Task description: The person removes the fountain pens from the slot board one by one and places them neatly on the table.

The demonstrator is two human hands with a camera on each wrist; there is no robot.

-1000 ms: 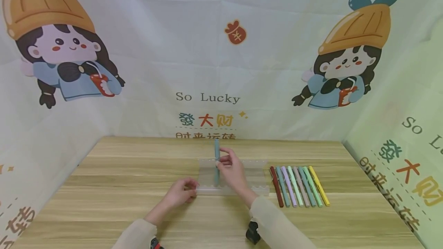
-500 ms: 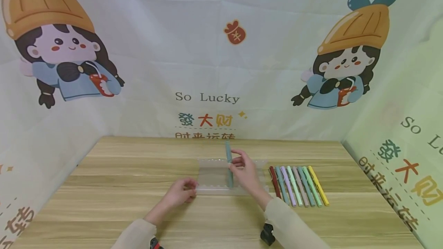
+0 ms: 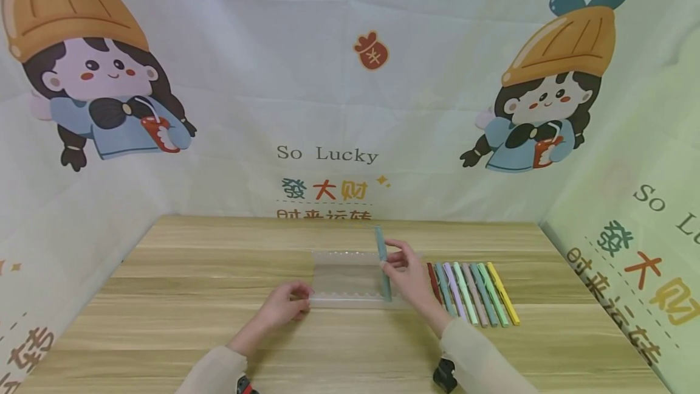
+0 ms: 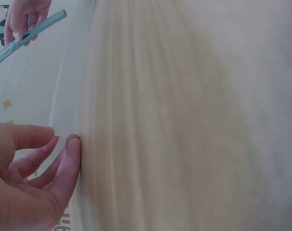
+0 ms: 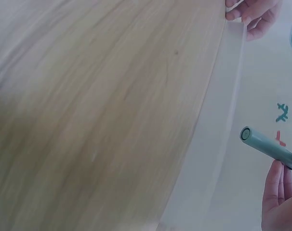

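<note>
A transparent rack [image 3: 350, 303] with scalloped front and back edges lies across the middle of the wooden table. My left hand [image 3: 287, 301] holds its left end, fingers curled at the corner; the left wrist view shows that hand [image 4: 37, 171] close up. Over the rack's right part, my right hand [image 3: 407, 272] pinches a blue-green pen [image 3: 380, 248] between thumb and fingers. The pen slants with its far end raised, and its near end is close to the front rail. In the right wrist view the pen's [image 5: 266, 146] round end points toward the rack's front wall.
To the right of the rack several capped pens lie side by side, among them a dark red pen [image 3: 434, 278], a lilac pen [image 3: 456, 293] and a yellow pen [image 3: 504, 293]. My right forearm partly covers the nearest ones. A printed cloth [image 3: 246, 108] hangs behind the table [image 3: 219, 272].
My right hand has carried the blue-green pen rightward along the rack, from near its middle to its right part, and the pen now tilts more. My left hand has stayed put.
</note>
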